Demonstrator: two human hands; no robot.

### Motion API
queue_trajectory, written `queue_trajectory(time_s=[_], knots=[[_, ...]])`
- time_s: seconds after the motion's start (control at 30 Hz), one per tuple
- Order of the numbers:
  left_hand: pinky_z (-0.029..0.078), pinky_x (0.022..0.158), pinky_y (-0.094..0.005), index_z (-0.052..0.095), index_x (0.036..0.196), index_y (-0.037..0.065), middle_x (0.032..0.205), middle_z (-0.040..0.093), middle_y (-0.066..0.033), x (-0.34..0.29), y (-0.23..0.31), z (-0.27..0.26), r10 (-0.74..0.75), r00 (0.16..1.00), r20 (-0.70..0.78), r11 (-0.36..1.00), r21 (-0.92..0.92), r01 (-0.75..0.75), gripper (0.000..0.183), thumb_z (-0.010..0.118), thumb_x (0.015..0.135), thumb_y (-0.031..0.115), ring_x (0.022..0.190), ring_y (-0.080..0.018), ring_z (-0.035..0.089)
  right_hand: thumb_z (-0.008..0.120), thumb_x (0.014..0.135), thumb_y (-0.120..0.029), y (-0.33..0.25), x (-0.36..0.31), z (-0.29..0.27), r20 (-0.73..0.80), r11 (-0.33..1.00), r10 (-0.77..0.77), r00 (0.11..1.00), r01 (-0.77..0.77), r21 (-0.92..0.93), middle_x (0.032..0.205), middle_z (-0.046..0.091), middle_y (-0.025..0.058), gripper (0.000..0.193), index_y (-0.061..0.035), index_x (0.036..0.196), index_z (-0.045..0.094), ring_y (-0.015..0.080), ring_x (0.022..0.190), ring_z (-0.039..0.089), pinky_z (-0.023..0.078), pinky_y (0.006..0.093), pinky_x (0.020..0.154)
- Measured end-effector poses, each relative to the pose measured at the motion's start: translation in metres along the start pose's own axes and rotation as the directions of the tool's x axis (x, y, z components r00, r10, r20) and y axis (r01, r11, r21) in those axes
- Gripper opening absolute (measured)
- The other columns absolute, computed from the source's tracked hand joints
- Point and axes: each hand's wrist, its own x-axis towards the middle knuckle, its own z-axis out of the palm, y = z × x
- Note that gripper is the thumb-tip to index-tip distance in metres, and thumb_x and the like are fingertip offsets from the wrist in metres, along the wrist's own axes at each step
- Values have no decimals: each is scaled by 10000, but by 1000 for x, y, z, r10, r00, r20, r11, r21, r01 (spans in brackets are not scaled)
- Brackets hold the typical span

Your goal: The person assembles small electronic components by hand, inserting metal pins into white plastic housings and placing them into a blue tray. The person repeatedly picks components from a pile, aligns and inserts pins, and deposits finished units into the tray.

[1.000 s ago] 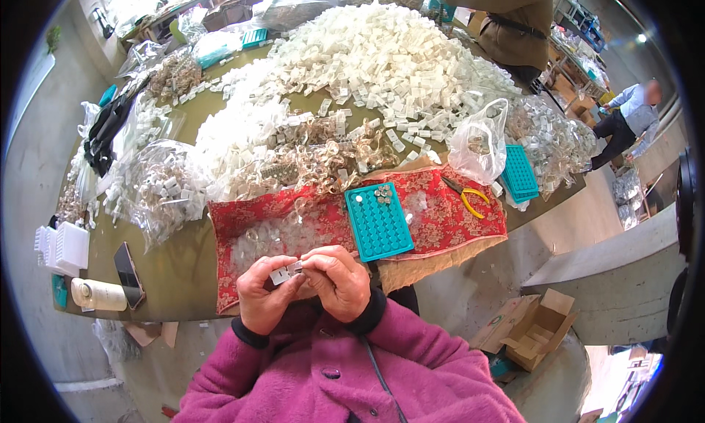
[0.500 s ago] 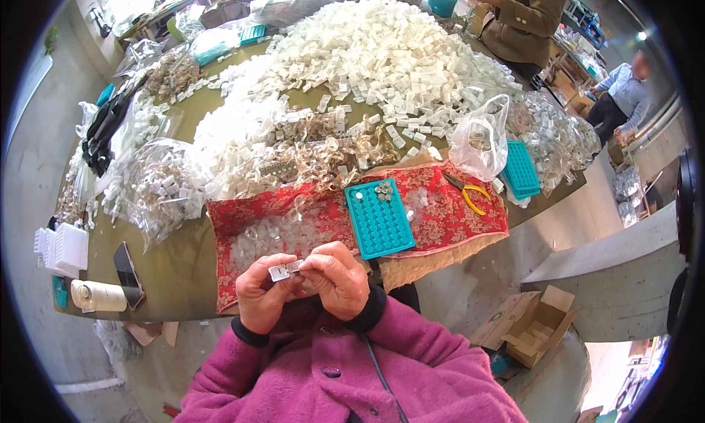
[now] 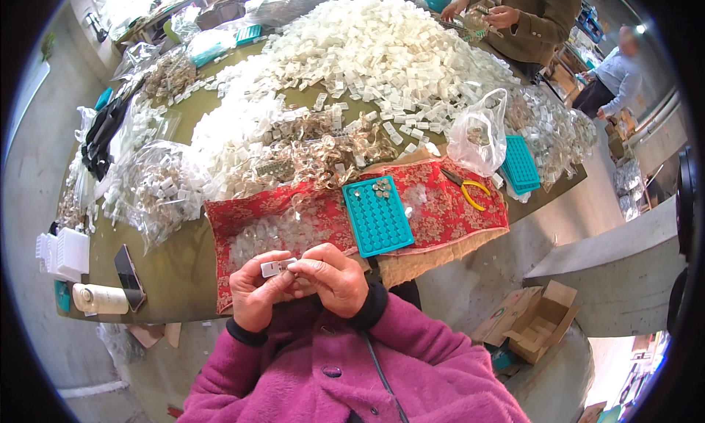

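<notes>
My left hand (image 3: 255, 294) grips a small white rectangular plastic piece (image 3: 272, 269) between thumb and fingers, close to my chest at the table's near edge. My right hand (image 3: 336, 280) is closed in a pinch at the right end of that piece; its fingertips cover whatever small part is there. Just beyond my hands lies a red patterned cloth (image 3: 334, 216), with a scatter of clear plastic bits (image 3: 268, 236) on its left half. On the cloth, right of my hands, a teal tray (image 3: 382, 228) with rows of hollows carries several small round metallic pieces (image 3: 382, 187) at its far end.
A large heap of white plastic pieces (image 3: 389, 52) covers the table's far middle. Yellow-handled pliers (image 3: 470, 192) rest on the cloth's right side. A phone (image 3: 130, 276) and a white cylinder (image 3: 100, 299) lie at left. Another person (image 3: 532, 19) works across the table.
The white piece has shifted slightly left and sits more level in my fingers. Across the table, the other person's hands have come further into view.
</notes>
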Motion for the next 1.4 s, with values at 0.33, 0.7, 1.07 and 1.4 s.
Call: queue_trajectory(time_s=[0.33, 0.7, 1.07, 1.4], knots=[[640, 650, -296, 669, 1263, -37, 965, 750, -115, 1, 1, 7, -21, 999, -38, 998, -61, 19, 292, 703, 975, -4, 740, -160, 726, 744, 906, 22, -3, -4, 5, -77, 995, 97, 992, -98, -7, 981, 689, 161, 224, -27, 1113, 674, 326, 849, 709, 579, 399, 723], [563, 785, -277, 703, 1203, -29, 1037, 713, -82, 0, -7, 6, 273, 962, -2, 901, 351, -255, 281, 764, 930, -13, 883, -151, 699, 643, 869, 3, -2, -11, 10, -65, 983, 177, 982, -173, 57, 909, 565, 178, 181, -31, 1029, 564, 392, 807, 620, 519, 469, 711], [553, 731, -356, 734, 1159, 34, 986, 693, -136, 2, 0, 8, 634, 702, 323, 296, 738, -607, 350, 795, 832, -75, 847, -265, 692, 717, 951, -59, 4, -12, 12, -35, 943, 321, 946, -316, 99, 921, 637, 140, 128, -28, 1032, 623, 311, 858, 674, 540, 401, 759], [559, 695, -269, 706, 1163, -9, 1012, 693, -101, 0, -2, 14, 434, 900, 36, 782, 480, -396, 223, 739, 942, -7, 832, -157, 689, 663, 1046, -148, -7, -1, -4, 177, 656, 545, 819, -548, 519, 919, 699, 58, 145, -9, 1085, 672, 119, 836, 662, 547, 301, 744]])
